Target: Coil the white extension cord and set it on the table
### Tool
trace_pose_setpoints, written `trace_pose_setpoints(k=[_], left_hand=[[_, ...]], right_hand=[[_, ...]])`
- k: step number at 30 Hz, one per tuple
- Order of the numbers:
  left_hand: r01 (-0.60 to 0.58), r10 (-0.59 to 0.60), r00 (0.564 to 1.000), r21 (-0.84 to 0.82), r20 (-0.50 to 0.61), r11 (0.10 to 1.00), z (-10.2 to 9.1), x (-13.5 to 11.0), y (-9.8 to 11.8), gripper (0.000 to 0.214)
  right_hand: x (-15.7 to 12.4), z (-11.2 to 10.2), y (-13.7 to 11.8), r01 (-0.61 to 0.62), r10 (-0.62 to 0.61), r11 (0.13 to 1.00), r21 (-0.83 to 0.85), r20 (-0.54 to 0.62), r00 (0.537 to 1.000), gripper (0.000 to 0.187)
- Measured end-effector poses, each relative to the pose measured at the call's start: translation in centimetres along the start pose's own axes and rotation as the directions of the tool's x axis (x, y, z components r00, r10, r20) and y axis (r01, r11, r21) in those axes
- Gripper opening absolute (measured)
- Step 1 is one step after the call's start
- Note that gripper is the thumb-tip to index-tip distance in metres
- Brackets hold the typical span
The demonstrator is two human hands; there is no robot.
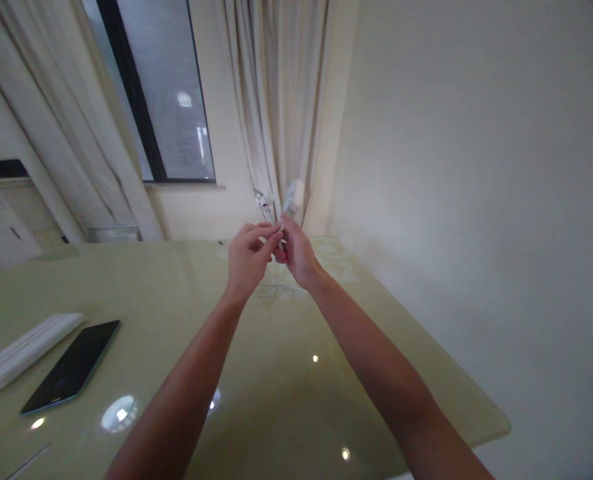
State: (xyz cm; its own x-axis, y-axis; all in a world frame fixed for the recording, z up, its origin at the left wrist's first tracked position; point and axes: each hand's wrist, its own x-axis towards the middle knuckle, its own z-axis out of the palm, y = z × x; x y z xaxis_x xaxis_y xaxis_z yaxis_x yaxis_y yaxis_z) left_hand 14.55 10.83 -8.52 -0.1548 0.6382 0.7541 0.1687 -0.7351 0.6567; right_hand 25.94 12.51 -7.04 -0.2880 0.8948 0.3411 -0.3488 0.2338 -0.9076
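My left hand and my right hand meet at arm's length above the far part of the table. Both are closed, thumbs and fingertips pinching what looks like a thin white cable; the fingers partly hide it. Just beyond the left fingers a white plug with metal prongs sticks up. Above the right fingers rises a white block that looks like the end of a power strip, blurred. Below the hands, a thin loop of white cable shows near the tabletop.
The pale green glossy table reflects ceiling lights. On the left lie a black tablet and a long white object; a thin stick-like item is nearer. Curtains hang behind, and a wall borders the right.
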Motion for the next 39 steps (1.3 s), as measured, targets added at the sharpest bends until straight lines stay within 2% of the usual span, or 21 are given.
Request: trace_pose_setpoints(k=[3, 5, 7, 10, 13, 15, 17, 19, 21, 24, 27, 30, 32, 35, 37, 39], left_hand=[[0.091, -0.093, 0.996, -0.060, -0.017, 0.994, -0.4, -0.3, -0.2, 0.033], [0.194, -0.195, 0.981, -0.050, -0.006, 0.980, -0.6, -0.1, -0.5, 0.041], [0.293, -0.292, 0.955, -0.009, 0.046, 0.956, -0.7, 0.2, -0.9, 0.047], [0.401, -0.401, 0.909, 0.022, 0.109, 0.916, -0.6, 0.3, -1.5, 0.043], [0.498, -0.491, 0.864, -0.051, 0.108, 0.865, -0.1, -0.1, -1.6, 0.037], [0.500, -0.500, 0.865, -0.135, 0.040, 0.855, 0.3, -0.4, -1.5, 0.034], [0.453, -0.466, 0.884, -0.185, -0.029, 0.872, 0.8, -0.7, -1.4, 0.031], [0.407, -0.423, 0.904, -0.182, -0.062, 0.895, 1.0, -1.0, -1.4, 0.029], [0.370, -0.384, 0.920, -0.149, -0.084, 0.917, 1.0, -1.1, -1.5, 0.028], [0.311, -0.325, 0.936, -0.113, -0.135, 0.944, 0.5, -1.0, -1.5, 0.026], [0.265, -0.285, 0.944, -0.129, -0.170, 0.956, -0.1, -0.7, -1.0, 0.023], [0.229, -0.271, 0.938, -0.200, -0.215, 0.953, -0.7, -0.2, 0.0, 0.022], [0.227, -0.287, 0.927, -0.247, -0.241, 0.942, -1.0, 0.2, 0.7, 0.022], [0.279, -0.347, 0.918, -0.304, -0.195, 0.911, -1.6, 0.6, 1.9, 0.020], [0.332, -0.402, 0.906, -0.367, -0.133, 0.869, -2.3, 0.9, 2.5, 0.018], [0.395, -0.474, 0.878, -0.452, -0.071, 0.800, -3.1, 1.3, 3.0, 0.015]], right_hand=[[-0.4, -0.5, 1.2, 0.061, -0.079, 0.991, -0.123, -0.154, 0.985, 0.057], [-0.3, -1.2, 2.1, 0.108, -0.154, 0.966, -0.235, -0.191, 0.969, 0.061], [0.0, -1.8, 2.7, 0.172, -0.254, 0.905, -0.388, -0.168, 0.953, 0.065], [0.2, -2.4, 2.6, 0.242, -0.372, 0.759, -0.604, -0.097, 0.923, 0.066], [0.0, -3.0, 2.0, 0.264, -0.415, 0.662, -0.702, -0.049, 0.909, 0.065], [0.0, -3.3, 2.0, 0.239, -0.422, 0.647, -0.724, -0.080, 0.903, 0.064], [0.2, -3.7, 2.2, 0.196, -0.419, 0.670, -0.717, -0.147, 0.896, 0.059], [0.4, -4.0, 2.6, 0.172, -0.422, 0.715, -0.677, -0.222, 0.879, 0.049], [0.6, -4.2, 2.8, 0.177, -0.414, 0.752, -0.635, -0.247, 0.876, 0.047], [0.4, -4.0, 2.5, 0.220, -0.393, 0.740, -0.635, -0.143, 0.908, 0.044], [-0.2, -3.5, 1.7, 0.300, -0.394, 0.654, -0.694, 0.025, 0.919, 0.043], [-0.6, -3.3, 1.3, 0.397, -0.368, 0.549, -0.736, 0.214, 0.905, 0.054], [-0.7, -3.3, 1.4, 0.450, -0.365, 0.465, -0.762, 0.298, 0.882, 0.055], [-0.7, -3.2, 1.7, 0.495, -0.431, 0.275, -0.824, 0.355, 0.830, 0.031], [-1.0, -2.9, 1.8, 0.533, -0.480, 0.132, -0.835, 0.417, 0.772, 0.020], [-1.5, -2.5, 1.9, 0.598, -0.503, 0.024, -0.801, 0.507, 0.700, 0.019]])
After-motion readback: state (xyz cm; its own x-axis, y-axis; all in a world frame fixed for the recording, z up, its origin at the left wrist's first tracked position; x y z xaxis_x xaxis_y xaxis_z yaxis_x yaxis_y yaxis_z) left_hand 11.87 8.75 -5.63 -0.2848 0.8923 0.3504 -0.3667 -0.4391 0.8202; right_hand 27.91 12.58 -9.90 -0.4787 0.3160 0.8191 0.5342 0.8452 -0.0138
